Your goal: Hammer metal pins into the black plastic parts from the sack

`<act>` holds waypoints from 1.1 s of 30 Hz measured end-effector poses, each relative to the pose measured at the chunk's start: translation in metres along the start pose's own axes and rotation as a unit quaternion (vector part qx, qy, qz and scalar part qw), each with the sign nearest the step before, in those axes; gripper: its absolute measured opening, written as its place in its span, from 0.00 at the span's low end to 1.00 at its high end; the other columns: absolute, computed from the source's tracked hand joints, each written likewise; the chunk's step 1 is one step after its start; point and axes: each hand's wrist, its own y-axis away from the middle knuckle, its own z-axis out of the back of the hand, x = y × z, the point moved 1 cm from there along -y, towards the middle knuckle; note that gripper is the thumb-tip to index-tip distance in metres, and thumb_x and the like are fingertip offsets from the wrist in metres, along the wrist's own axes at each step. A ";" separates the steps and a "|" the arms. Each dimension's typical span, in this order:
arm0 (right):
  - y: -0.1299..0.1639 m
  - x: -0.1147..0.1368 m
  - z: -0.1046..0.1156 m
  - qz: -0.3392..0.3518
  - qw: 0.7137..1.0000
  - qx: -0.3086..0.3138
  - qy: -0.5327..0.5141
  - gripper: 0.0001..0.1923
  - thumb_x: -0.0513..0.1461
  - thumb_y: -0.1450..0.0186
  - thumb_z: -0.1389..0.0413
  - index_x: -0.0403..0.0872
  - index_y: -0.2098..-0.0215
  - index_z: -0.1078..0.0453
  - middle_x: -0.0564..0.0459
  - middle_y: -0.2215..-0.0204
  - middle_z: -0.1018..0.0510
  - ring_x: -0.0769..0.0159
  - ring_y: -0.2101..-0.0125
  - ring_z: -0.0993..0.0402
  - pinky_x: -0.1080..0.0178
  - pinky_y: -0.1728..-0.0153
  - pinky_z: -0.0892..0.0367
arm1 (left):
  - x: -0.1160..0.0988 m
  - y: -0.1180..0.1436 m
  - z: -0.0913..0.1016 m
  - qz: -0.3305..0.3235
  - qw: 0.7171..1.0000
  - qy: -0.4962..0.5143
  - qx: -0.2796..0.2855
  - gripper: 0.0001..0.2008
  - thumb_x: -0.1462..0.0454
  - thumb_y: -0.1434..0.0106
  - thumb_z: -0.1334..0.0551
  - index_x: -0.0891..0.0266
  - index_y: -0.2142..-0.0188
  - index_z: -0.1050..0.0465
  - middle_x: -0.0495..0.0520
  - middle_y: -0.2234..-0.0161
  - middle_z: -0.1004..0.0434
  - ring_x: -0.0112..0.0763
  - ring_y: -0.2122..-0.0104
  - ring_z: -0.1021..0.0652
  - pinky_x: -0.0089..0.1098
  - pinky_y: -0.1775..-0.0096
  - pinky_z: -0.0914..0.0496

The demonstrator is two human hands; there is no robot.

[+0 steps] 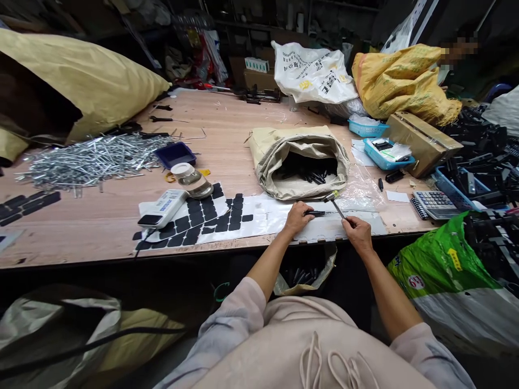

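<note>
Many metal rods (pixel 93 159) litter cluttered wooden workbench (pixel 227 135).

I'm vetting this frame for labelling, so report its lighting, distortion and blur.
Head view: even overhead light on the table, the shelves behind and the space under the table dark; wide-angle bowing curves the table edge; glare on the plastic sheet; left hand, right hand and small hammer sharp; one patch at top right is pixelated.
</note>
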 end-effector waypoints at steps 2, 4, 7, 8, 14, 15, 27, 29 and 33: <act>0.006 0.006 0.002 0.023 0.999 0.013 0.023 0.15 0.48 0.39 0.42 0.47 0.68 0.19 0.49 0.71 0.16 0.57 0.69 0.20 0.60 0.64 0.27 | -0.001 0.000 0.000 0.010 1.000 0.004 0.000 0.11 0.67 0.41 0.30 0.58 0.58 0.18 0.52 0.60 0.25 0.37 0.55 0.28 0.37 0.52 0.31; 0.011 0.011 0.002 0.039 0.998 0.019 0.042 0.14 0.48 0.39 0.42 0.48 0.67 0.19 0.48 0.69 0.15 0.55 0.68 0.19 0.59 0.63 0.27 | -0.002 0.000 0.000 0.019 1.000 0.006 0.002 0.10 0.68 0.41 0.30 0.58 0.58 0.18 0.52 0.60 0.25 0.37 0.56 0.28 0.36 0.53 0.32; 0.016 0.016 0.000 0.066 0.995 0.016 0.069 0.15 0.47 0.37 0.44 0.48 0.65 0.19 0.47 0.66 0.15 0.54 0.65 0.18 0.59 0.61 0.27 | -0.003 -0.001 0.000 0.029 1.000 0.006 0.007 0.10 0.68 0.41 0.30 0.57 0.59 0.18 0.52 0.60 0.25 0.37 0.56 0.28 0.36 0.54 0.32; 0.017 0.016 0.000 0.075 0.994 0.018 0.080 0.15 0.47 0.37 0.44 0.49 0.65 0.19 0.47 0.66 0.15 0.54 0.65 0.18 0.59 0.61 0.27 | -0.004 -0.001 0.001 0.032 0.999 0.005 0.010 0.10 0.67 0.41 0.30 0.57 0.58 0.18 0.52 0.60 0.25 0.37 0.56 0.28 0.36 0.54 0.32; 0.020 0.017 -0.003 0.074 0.991 0.020 0.107 0.14 0.46 0.37 0.45 0.49 0.67 0.19 0.47 0.68 0.15 0.54 0.67 0.18 0.59 0.63 0.27 | -0.003 -0.002 0.000 0.036 0.999 -0.001 0.018 0.11 0.67 0.41 0.30 0.57 0.58 0.18 0.52 0.60 0.25 0.37 0.56 0.28 0.36 0.55 0.32; 0.019 0.018 -0.003 0.080 0.991 0.018 0.102 0.14 0.46 0.37 0.44 0.49 0.66 0.19 0.47 0.67 0.15 0.54 0.66 0.18 0.59 0.62 0.27 | -0.003 -0.002 0.000 0.035 0.999 -0.001 0.018 0.10 0.67 0.41 0.30 0.57 0.58 0.19 0.52 0.60 0.25 0.37 0.56 0.28 0.35 0.56 0.32; 0.011 0.011 -0.015 0.068 0.996 0.026 0.048 0.13 0.48 0.40 0.41 0.49 0.67 0.19 0.46 0.66 0.15 0.53 0.64 0.18 0.56 0.59 0.24 | -0.005 -0.002 0.002 0.034 0.999 -0.016 0.022 0.09 0.66 0.41 0.30 0.57 0.60 0.19 0.52 0.61 0.25 0.38 0.57 0.28 0.37 0.56 0.32; 0.006 0.007 -0.013 0.005 1.000 0.020 -0.020 0.15 0.49 0.40 0.41 0.48 0.67 0.20 0.48 0.71 0.17 0.57 0.71 0.20 0.58 0.68 0.24 | -0.005 -0.003 0.002 0.030 0.999 -0.012 0.021 0.08 0.66 0.40 0.31 0.58 0.60 0.19 0.52 0.61 0.25 0.38 0.57 0.28 0.37 0.55 0.31; 0.001 0.000 -0.011 -0.115 0.972 0.001 -0.203 0.18 0.52 0.39 0.41 0.45 0.68 0.24 0.56 0.80 0.26 0.69 0.85 0.34 0.66 0.87 0.37 | -0.014 0.004 0.007 0.009 1.000 -0.006 0.009 0.08 0.66 0.39 0.31 0.59 0.59 0.20 0.53 0.62 0.25 0.38 0.58 0.28 0.38 0.55 0.31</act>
